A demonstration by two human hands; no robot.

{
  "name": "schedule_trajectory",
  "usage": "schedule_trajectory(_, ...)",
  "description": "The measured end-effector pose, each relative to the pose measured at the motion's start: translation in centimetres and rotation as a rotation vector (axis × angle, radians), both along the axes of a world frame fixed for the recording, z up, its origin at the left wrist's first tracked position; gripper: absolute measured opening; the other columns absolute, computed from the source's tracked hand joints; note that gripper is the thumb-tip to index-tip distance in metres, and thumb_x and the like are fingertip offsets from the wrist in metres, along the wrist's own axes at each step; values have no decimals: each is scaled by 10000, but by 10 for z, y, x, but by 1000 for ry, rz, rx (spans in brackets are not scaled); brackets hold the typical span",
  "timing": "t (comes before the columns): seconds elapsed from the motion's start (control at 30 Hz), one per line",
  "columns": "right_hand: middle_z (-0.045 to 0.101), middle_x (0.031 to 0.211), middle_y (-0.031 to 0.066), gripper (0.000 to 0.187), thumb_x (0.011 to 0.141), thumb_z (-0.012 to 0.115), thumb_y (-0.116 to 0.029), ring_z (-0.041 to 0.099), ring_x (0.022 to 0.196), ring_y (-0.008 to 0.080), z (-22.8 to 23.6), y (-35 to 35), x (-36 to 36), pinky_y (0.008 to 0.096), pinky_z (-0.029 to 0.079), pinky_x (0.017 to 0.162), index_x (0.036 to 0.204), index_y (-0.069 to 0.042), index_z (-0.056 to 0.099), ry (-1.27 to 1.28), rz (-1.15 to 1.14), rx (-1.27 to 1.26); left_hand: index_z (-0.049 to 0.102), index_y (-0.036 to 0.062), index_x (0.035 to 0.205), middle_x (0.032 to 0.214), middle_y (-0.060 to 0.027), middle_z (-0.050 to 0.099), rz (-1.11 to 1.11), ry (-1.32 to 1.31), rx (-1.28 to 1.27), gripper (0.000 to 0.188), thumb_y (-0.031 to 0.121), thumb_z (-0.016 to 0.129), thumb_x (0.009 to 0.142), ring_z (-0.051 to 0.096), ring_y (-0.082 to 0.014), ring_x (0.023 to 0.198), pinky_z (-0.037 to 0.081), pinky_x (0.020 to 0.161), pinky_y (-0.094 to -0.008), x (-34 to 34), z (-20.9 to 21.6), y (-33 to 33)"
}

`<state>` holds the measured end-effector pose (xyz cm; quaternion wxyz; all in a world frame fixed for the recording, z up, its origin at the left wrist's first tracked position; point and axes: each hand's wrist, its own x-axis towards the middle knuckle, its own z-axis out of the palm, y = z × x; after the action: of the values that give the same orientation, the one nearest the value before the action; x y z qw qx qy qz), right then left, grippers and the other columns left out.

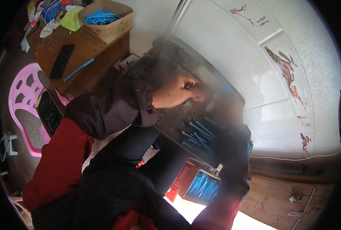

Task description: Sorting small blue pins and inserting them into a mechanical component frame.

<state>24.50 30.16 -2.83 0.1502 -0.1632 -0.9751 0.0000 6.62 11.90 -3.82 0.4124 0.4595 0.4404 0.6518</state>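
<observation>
L hand point(176, 92) curled, pinching 1 small dark item point(188, 85); R hand point(225, 109) blurred, can't tell grip. 5+ blue strips point(198, 137) on bench point(186, 115), long axes approx. upper-L to lower-R; 2 boxes point(115, 32) w/ more.

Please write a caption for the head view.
Curled left hand over a dark worktable bearing thin blue strips.

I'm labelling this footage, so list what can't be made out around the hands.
All in the head view:
Right hand: blurred; its grip is unreadable.
Dark piece: mostly hidden in the left hand's grip.
Blue strips: partly hidden behind the right sleeve.
</observation>
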Motion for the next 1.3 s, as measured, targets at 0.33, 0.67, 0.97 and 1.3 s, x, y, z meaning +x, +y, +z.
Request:
schedule_trajectory(0.33, 537, 676, 43, 27, 794, 619, 27, 467, 615, 81, 40, -87, -5, 234, 370, 546, 808, 49, 615, 464, -29, -724, 661, -23, 871, 841, -61, 692, 168, 117, 13, 110, 76, 614, 881, 630, -86, 791, 489, 719, -229, 10, -1, 2)
schedule_trajectory(0.67, 595, 729, 115, 115, 775, 672, -75, 564, 638, 220, 36, -27, 20, 328, 449, 608, 838, 20, 656, -116, 6, -565, 678, -19, 946, 859, -62, 698, 76, 25, -26, 179, 147, 644, 889, 637, -84, 831, 505, 760, -235, -1, -8, -1)
schedule_trajectory(0.97, 645, 892, 151, 148, 786, 582, -71, 619, 798, 372, -16, 42, -12, 412, 498, 707, 898, 3, 644, -52, -34, 145, 688, -5, 940, 876, -44, 708, 63, 98, -17, 162, 137, 663, 866, 613, -51, 819, 485, 757, -216, 1, 4, -2)
schedule_trajectory(1.3, 580, 705, 18, 148, 864, 627, -72, 498, 597, 84, 39, -84, 4, 248, 404, 521, 958, 38, 662, 494, 25, -793, 676, -6, 841, 741, -17, 675, 120, 105, -17, 203, 193, 654, 876, 597, -44, 741, 474, 664, -223, 6, 10, 0)
